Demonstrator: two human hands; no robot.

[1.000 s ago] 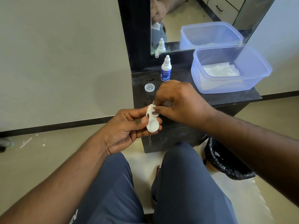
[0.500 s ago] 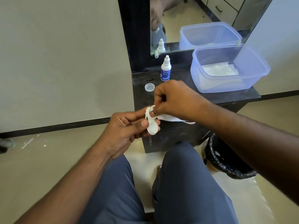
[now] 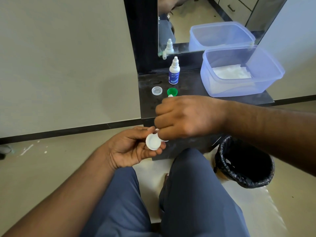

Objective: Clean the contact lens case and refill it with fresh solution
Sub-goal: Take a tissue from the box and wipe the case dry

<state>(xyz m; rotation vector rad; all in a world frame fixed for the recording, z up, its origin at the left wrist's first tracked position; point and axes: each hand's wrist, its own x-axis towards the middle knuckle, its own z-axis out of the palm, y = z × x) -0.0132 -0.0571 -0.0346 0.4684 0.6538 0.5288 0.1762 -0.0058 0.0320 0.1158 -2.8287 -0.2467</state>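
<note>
The left hand (image 3: 135, 147) grips the white contact lens case (image 3: 153, 141) by its fingertips above the lap, one open well facing up. The right hand (image 3: 186, 117) is curled over the case's other end, pinching something white there that cannot be made out. On the dark bench (image 3: 191, 89) stand the solution bottle (image 3: 174, 73), a clear cap (image 3: 157, 91), a green cap (image 3: 172, 91) and a plastic tub (image 3: 242, 72).

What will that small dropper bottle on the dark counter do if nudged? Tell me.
The dropper bottle stands upright, tall and narrow on a small base, so it would likely tip rather than slide. Its round body would probably roll once down. It looks like small plastic, so likely light.
</note>
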